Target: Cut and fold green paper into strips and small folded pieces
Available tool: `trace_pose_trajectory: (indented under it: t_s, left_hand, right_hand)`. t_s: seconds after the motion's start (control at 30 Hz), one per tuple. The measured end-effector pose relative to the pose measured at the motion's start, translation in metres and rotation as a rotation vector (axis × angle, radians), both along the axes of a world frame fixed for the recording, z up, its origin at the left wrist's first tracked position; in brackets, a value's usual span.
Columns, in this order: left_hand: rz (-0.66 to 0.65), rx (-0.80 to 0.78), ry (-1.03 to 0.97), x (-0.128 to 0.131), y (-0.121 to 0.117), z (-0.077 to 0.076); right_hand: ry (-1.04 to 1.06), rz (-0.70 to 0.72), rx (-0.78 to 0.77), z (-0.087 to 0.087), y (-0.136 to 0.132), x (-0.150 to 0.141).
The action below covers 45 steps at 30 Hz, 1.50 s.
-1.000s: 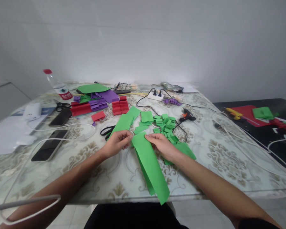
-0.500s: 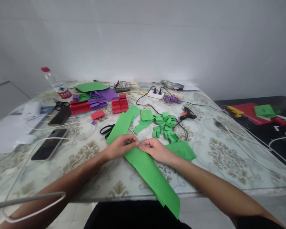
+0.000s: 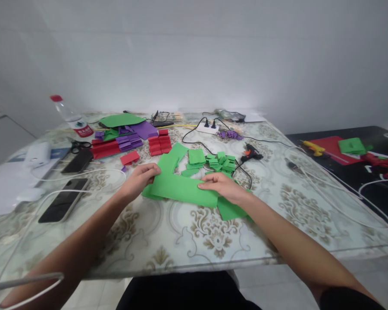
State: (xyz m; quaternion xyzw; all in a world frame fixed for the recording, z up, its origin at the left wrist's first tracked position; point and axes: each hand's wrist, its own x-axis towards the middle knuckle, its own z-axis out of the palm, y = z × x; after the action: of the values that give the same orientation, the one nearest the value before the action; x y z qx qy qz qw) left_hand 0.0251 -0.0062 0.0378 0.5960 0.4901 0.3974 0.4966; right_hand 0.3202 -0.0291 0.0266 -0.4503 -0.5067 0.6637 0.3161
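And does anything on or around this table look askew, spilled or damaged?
A white cable loops in front of the left forearm, oddly in the way. The bottle looks tilted, possibly just lens distortion. No spill or damage shows.

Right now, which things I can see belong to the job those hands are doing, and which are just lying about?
Seem part of the job:
green strip, between left hand and right hand
green squares
small green pieces

Seem just lying about:
red-capped bottle
nearer phone
yellow glue gun
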Motion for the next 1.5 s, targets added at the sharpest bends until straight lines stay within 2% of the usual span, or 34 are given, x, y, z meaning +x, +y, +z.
trace_pose_trajectory:
  t_s: [0.17, 0.27, 0.33, 0.43, 0.53, 0.6, 0.7, 0.87, 0.97, 1.13, 1.4, 1.5]
  left_hand:
    - [-0.119, -0.112, 0.015, -0.007, 0.001, 0.007]
    - [-0.206, -0.139, 0.059, -0.01, -0.001, 0.016]
    - [-0.298, -0.136, 0.104, -0.008, -0.004, 0.021]
    - [-0.542, -0.138, 0.195, 0.005, -0.014, 0.021]
    - [-0.651, -0.158, 0.205, 0.023, -0.028, 0.011]
    - [-0.672, -0.119, 0.219, 0.033, -0.035, 0.004]
    - [-0.63, -0.109, 0.157, 0.04, -0.04, -0.003]
    - [-0.413, -0.221, -0.01, 0.036, -0.038, -0.005]
    - [-0.394, -0.309, -0.063, 0.037, -0.04, -0.002]
    - [-0.429, -0.293, 0.001, 0.045, -0.048, 0.0]
    - [-0.228, -0.321, -0.146, 0.048, -0.053, -0.002]
    - [-0.211, -0.345, -0.188, 0.051, -0.055, 0.001]
  right_hand:
    - [0.035, -0.22, -0.006, -0.004, 0.008, 0.005]
    - [0.05, -0.259, -0.013, -0.004, 0.008, 0.003]
    - [0.046, -0.22, -0.023, -0.003, 0.003, -0.002]
    - [0.012, -0.122, -0.007, -0.001, -0.01, -0.013]
    - [-0.115, 0.008, 0.155, 0.001, -0.022, -0.023]
    - [-0.167, 0.042, 0.257, 0.002, -0.025, -0.026]
    - [-0.135, 0.028, 0.283, 0.001, -0.024, -0.023]
    - [0.013, -0.132, 0.132, -0.001, -0.016, -0.017]
    - [0.039, -0.182, 0.099, -0.003, -0.017, -0.02]
    - [0.007, -0.156, 0.169, -0.003, -0.026, -0.029]
    - [0.09, -0.078, 0.148, 0.009, -0.034, -0.034]
    - [0.115, -0.088, 0.185, 0.009, -0.035, -0.034]
